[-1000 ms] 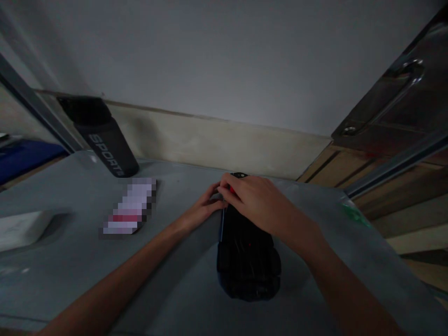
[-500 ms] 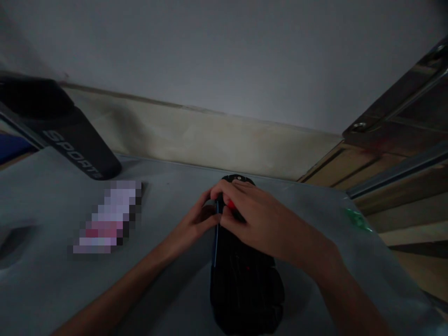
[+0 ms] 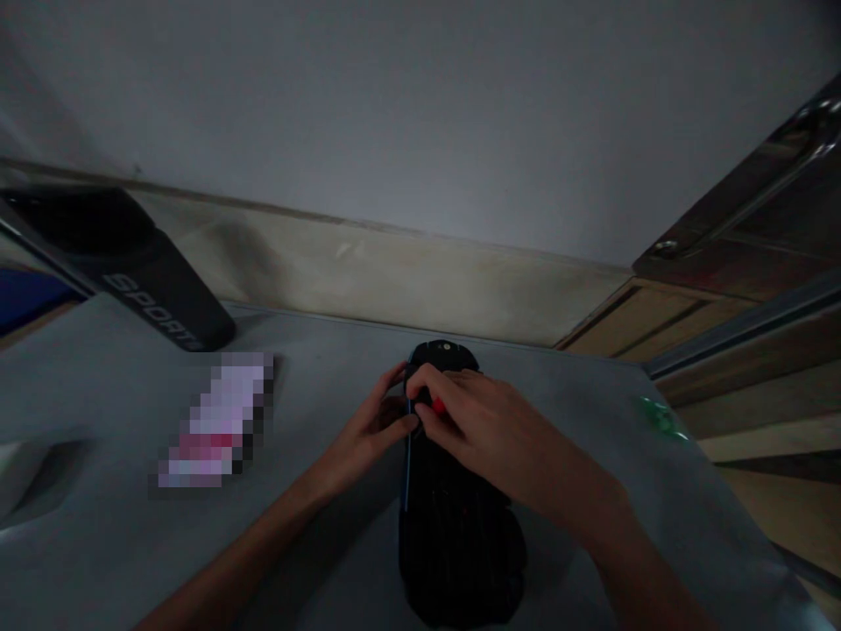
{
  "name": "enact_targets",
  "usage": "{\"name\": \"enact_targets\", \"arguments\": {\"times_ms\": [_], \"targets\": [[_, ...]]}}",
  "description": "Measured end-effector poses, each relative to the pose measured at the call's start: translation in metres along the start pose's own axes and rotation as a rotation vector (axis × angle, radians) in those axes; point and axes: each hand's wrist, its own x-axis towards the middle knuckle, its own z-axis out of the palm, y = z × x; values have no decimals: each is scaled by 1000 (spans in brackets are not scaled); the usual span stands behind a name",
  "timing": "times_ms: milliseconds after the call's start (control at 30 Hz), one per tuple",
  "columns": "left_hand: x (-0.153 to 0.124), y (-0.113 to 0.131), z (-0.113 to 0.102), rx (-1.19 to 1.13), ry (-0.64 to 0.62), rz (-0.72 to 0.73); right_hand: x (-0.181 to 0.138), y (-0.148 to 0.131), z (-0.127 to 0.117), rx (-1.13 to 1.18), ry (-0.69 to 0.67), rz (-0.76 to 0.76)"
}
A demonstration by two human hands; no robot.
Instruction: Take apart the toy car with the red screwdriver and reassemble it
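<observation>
A long black object with rounded ends and a thin blue left edge lies on the table in front of me; it resembles the underside of a toy car. My left hand is at its upper left side, with thumb and fingers curled against the edge. Over its upper part, my right hand is closed, thumb and forefinger drawn near each other. A small red thing shows between the right fingers; most of it is hidden, and its kind cannot be made out.
A dark bottle marked SPORT stands at the back left. Nearby lies a phone-shaped thing with a blurred-out screen. A pale object sits at the left edge, a green crinkled wrapper at the right. The wall borders the table behind.
The view has shifted slightly, so most things sit a little lower in the picture. Both hands keep to the same part of the black object, the right one still around the red thing.
</observation>
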Motion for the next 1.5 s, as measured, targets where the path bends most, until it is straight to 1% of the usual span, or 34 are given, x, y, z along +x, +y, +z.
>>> {"name": "enact_targets", "arguments": {"times_ms": [100, 200, 267, 367, 400, 533, 667, 800, 933, 1000, 1100, 1167, 1233, 1300, 1400, 1467, 1500], "targets": [[1, 1, 0, -12, -15, 4, -1, 2, -1, 34, 3, -77], [1, 0, -1, -15, -29, 1, 1, 2, 0, 17, 11, -127], [1, -2, -2, -23, -35, -4, 5, 0, 3, -33, 12, -107], [2, -3, -2, -36, -40, -12, 8, -3, 6, -128, -3, -3], [1, -3, -2, -37, -43, -14, 8, -4, 7, -131, -6, 4], [1, 1, -1, -32, -58, -4, 5, -7, 7, -66, 33, -94], [0, 5, 0, 3, -38, 3, 4, -5, 8, -111, 46, -54], [1, 5, 1, 6, -11, 36, 4, -3, 12, -71, 92, -136], [1, 5, 1, -10, -35, 13, 6, -5, 11, -124, 61, -31], [1, 4, 1, -5, -37, 8, 7, -8, 10, -93, 49, -52], [2, 3, 1, 21, -5, 44, 7, -12, 8, -33, 49, -114], [2, 4, 0, 47, 16, 76, 7, -14, 9, -36, 45, -73], [2, 5, -1, 73, 6, 82, 9, -14, 11, -53, 32, -21], [3, 6, -2, 91, -21, 63, 10, -13, 13, -46, 35, -29], [4, 7, -2, 94, -29, 49, 6, -5, 9, 25, 74, -104], [6, 6, -3, 102, -22, 66, 0, 7, 4, 91, 162, -109], [8, 5, -4, 117, -26, 81, -5, 16, 2, 127, 238, -100]]}}
